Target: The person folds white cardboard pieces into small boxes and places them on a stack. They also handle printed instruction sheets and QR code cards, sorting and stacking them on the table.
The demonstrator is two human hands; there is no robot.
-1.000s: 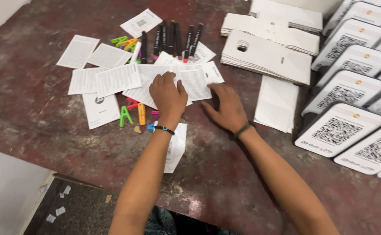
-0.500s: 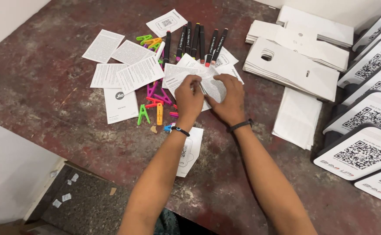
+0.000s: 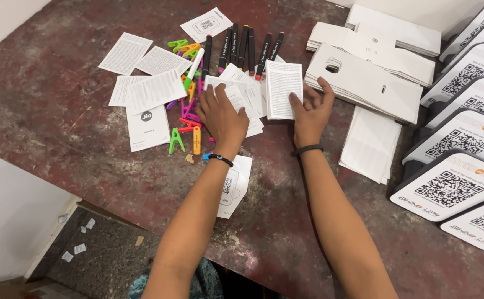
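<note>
A small white leaflet (image 3: 284, 89) of dense print lies flat beside loosely overlapping white leaflets (image 3: 242, 102).

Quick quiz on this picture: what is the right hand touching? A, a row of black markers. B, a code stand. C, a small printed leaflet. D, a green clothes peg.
C: the right hand has its fingers on the edge of a small printed leaflet lying on the table, while the black markers lie apart above it.

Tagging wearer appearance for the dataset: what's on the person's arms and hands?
Both forearms are bare, no sleeves or gloves. The left hand has a thin black band with a small blue spot at the wrist; the right hand has a plain black band. No rings can be made out.
</note>
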